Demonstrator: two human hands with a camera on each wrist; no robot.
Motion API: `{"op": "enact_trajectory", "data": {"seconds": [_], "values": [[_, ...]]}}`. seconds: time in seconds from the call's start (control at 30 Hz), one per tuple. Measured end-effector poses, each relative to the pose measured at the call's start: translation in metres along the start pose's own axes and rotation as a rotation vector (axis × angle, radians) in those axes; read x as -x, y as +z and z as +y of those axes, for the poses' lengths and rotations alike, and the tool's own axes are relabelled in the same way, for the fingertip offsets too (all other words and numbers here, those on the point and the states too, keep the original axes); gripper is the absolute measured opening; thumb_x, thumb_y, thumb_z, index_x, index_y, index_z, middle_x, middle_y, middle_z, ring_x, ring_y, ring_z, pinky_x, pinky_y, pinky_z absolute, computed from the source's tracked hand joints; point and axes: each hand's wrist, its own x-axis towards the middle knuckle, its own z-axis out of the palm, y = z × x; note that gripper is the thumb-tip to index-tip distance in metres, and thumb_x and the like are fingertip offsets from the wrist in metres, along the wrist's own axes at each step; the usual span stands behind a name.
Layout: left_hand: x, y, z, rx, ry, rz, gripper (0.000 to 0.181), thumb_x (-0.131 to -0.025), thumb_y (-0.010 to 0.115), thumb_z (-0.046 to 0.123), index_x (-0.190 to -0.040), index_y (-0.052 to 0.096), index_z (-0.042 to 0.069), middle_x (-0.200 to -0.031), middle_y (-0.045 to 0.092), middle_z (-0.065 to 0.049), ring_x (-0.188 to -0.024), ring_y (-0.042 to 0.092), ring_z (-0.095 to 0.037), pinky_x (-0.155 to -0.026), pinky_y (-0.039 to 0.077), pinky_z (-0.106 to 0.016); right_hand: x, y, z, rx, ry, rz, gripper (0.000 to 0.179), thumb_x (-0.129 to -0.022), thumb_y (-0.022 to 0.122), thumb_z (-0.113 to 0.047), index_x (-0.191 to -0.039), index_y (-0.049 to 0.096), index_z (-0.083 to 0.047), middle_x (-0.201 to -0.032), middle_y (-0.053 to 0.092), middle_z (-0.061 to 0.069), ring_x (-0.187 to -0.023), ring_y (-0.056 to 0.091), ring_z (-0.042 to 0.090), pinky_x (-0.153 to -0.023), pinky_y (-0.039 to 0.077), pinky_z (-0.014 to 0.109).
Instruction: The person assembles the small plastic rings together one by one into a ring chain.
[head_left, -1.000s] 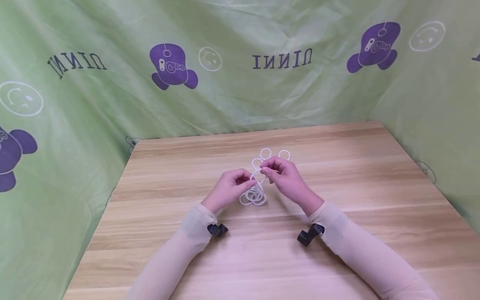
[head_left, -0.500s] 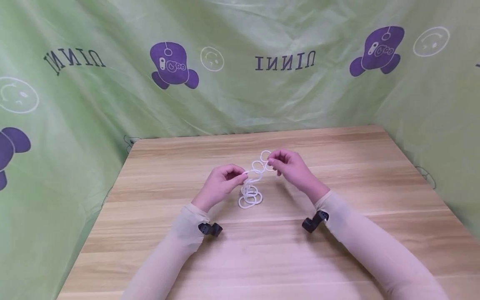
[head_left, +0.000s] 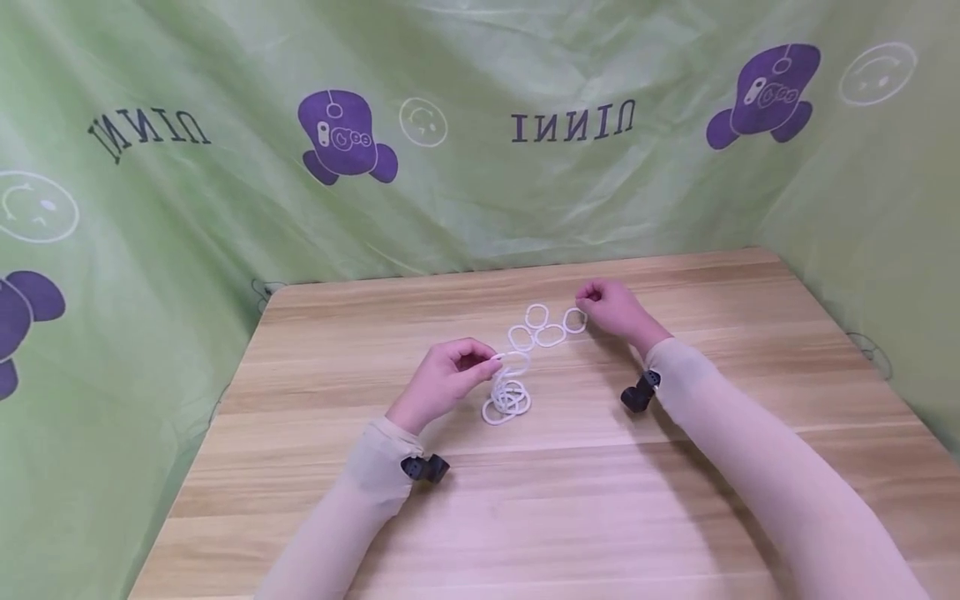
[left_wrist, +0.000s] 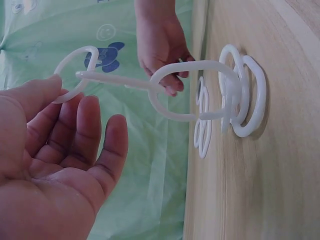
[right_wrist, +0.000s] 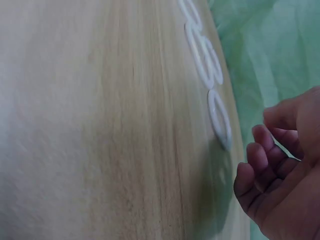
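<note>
My left hand (head_left: 442,379) pinches a white plastic chain link (left_wrist: 93,57) between thumb and forefinger, its other fingers loosely bent. From that link more links hang joined; one link (left_wrist: 172,65) shows a small gap in its side. They run down to a heap of overlapping links (left_wrist: 260,97) on the table. Further back, several links (head_left: 551,345) of the chain lie flat in a row. Just above the row's right end link (head_left: 575,332), my right hand (head_left: 617,315) hovers with loosely curled fingers. The right wrist view shows nothing between those fingers.
The wooden table (head_left: 337,467) ends at a green printed cloth (head_left: 465,192) hanging behind and at both sides. A black wrist camera (head_left: 425,468) sits on the left wrist and another camera (head_left: 641,392) on the right.
My right hand has moved right and away, laid the end link flat on the table and let go of it. My left hand has shifted slightly left, holding a link.
</note>
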Motion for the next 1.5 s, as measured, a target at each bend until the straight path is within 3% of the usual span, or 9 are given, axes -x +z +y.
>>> {"op": "enact_trajectory", "data": {"seconds": [0.27,0.47,0.67,0.83,1.0,1.2,1.3,1.5], "values": [[-0.001,0.003,-0.003,-0.013,-0.007,-0.006,0.012,-0.091,0.073,0.015,-0.096,0.072,0.004,-0.085,0.068,-0.004,-0.077,0.062,-0.017,-0.068,0.051,-0.025,-0.017,0.007,0.006,0.114,-0.051,-0.053,0.019,-0.093,0.062,-0.014,-0.107,0.064,0.0,-0.102,0.064,0.015,-0.095,0.057,0.029,-0.091,0.046,0.044],[-0.001,0.003,-0.005,-0.029,-0.017,-0.011,0.012,-0.091,0.073,0.016,-0.095,0.071,0.006,-0.087,0.069,-0.002,-0.078,0.062,-0.016,-0.069,0.052,-0.026,-0.022,0.017,0.002,0.176,-0.177,-0.089,0.017,-0.09,0.065,-0.013,-0.101,0.07,-0.002,-0.096,0.068,0.011,-0.09,0.06,0.028,-0.086,0.047,0.043],[-0.004,0.004,-0.005,-0.039,-0.036,-0.007,0.011,-0.091,0.072,0.012,-0.096,0.071,0.002,-0.088,0.069,-0.004,-0.08,0.061,-0.019,-0.07,0.051,-0.024,-0.019,0.023,-0.005,0.375,-0.297,-0.114,0.012,-0.087,0.071,-0.022,-0.095,0.074,-0.013,-0.097,0.069,0.004,-0.099,0.054,0.026,-0.097,0.031,0.048],[-0.004,0.006,-0.004,-0.045,-0.056,-0.007,0.012,-0.091,0.072,0.012,-0.097,0.071,0.002,-0.088,0.069,-0.004,-0.081,0.061,-0.02,-0.07,0.051,-0.023,-0.013,0.03,-0.009,0.469,-0.292,-0.107,0.004,-0.085,0.073,-0.019,-0.086,0.071,-0.016,-0.087,0.063,0.001,-0.093,0.048,0.026,-0.089,0.031,0.046],[-0.002,0.006,-0.005,-0.039,-0.041,-0.018,0.013,-0.091,0.073,0.018,-0.096,0.072,0.006,-0.088,0.069,-0.002,-0.08,0.061,-0.017,-0.071,0.051,-0.025,-0.005,0.037,-0.012,0.521,-0.255,-0.116,0.005,-0.09,0.068,-0.018,-0.087,0.066,-0.015,-0.09,0.058,0.005,-0.093,0.043,0.031,-0.084,0.034,0.046],[-0.003,0.006,-0.007,-0.048,-0.033,-0.026,0.012,-0.091,0.072,0.019,-0.095,0.073,0.007,-0.087,0.069,-0.002,-0.079,0.061,-0.017,-0.07,0.051,-0.025,0.004,0.036,-0.013,0.439,-0.218,-0.091,0.006,-0.095,0.063,-0.017,-0.093,0.063,-0.012,-0.094,0.059,0.007,-0.094,0.043,0.03,-0.088,0.035,0.045],[-0.003,0.007,-0.008,-0.048,-0.039,-0.031,0.013,-0.091,0.072,0.019,-0.095,0.072,0.007,-0.087,0.069,-0.001,-0.079,0.061,-0.017,-0.07,0.051,-0.025,0.011,0.032,-0.014,0.333,-0.193,-0.081,0.005,-0.096,0.061,-0.015,-0.094,0.061,-0.01,-0.093,0.059,0.007,-0.094,0.044,0.028,-0.088,0.036,0.043],[-0.003,0.008,-0.009,-0.046,-0.051,-0.037,0.013,-0.091,0.072,0.02,-0.096,0.072,0.007,-0.087,0.069,-0.002,-0.08,0.061,-0.017,-0.071,0.051,-0.025,0.038,0.02,-0.021,0.096,-0.196,-0.091,0.005,-0.097,0.061,-0.012,-0.097,0.059,-0.008,-0.086,0.058,0.007,-0.083,0.053,0.025,-0.077,0.046,0.039]]}}
